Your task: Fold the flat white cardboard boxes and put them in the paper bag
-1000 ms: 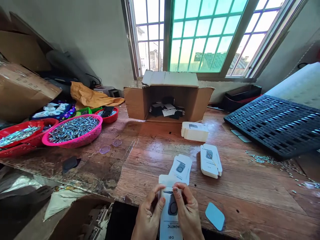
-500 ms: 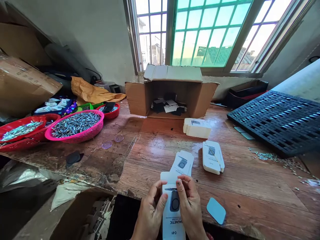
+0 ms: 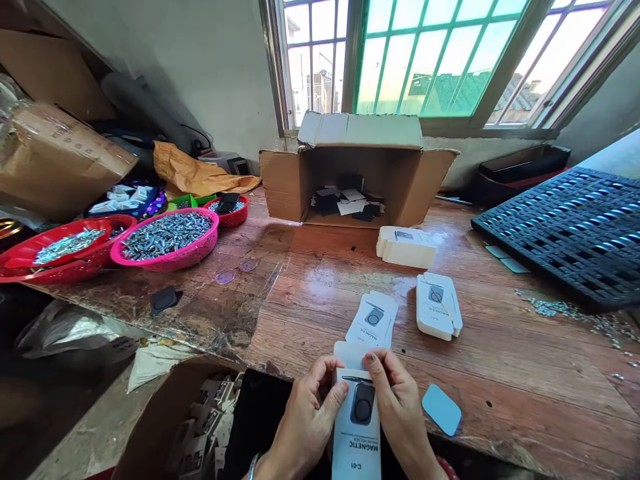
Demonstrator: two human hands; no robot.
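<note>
A white printed carton [image 3: 357, 437] with a black phone-holder picture and the word MAGNETIC is held upside down at the table's front edge. My left hand [image 3: 313, 413] grips its left side, thumb on the front face. My right hand [image 3: 400, 403] pinches the right side near the upper end, where a plain flap [image 3: 349, 353] stands out. Just beyond lie flat printed cartons [image 3: 373, 319], overlapping one another. A thicker stack of cartons [image 3: 437, 307], with a band across it, sits to the right. A light-blue rounded sheet [image 3: 442, 409] lies beside my right hand.
An opened cardboard box [image 3: 280, 183] with black and white pieces stands at the back, another carton stack [image 3: 407, 248] before it. Baskets of metal parts, including a pink basket [image 3: 203, 248], occupy the left. A black slatted tray [image 3: 565, 233] leans at right near scattered metal bits [image 3: 560, 309].
The view has shifted, so the table things appear a little further right and higher. Both hands keep their hold on the carton, their fingers barely changed.
</note>
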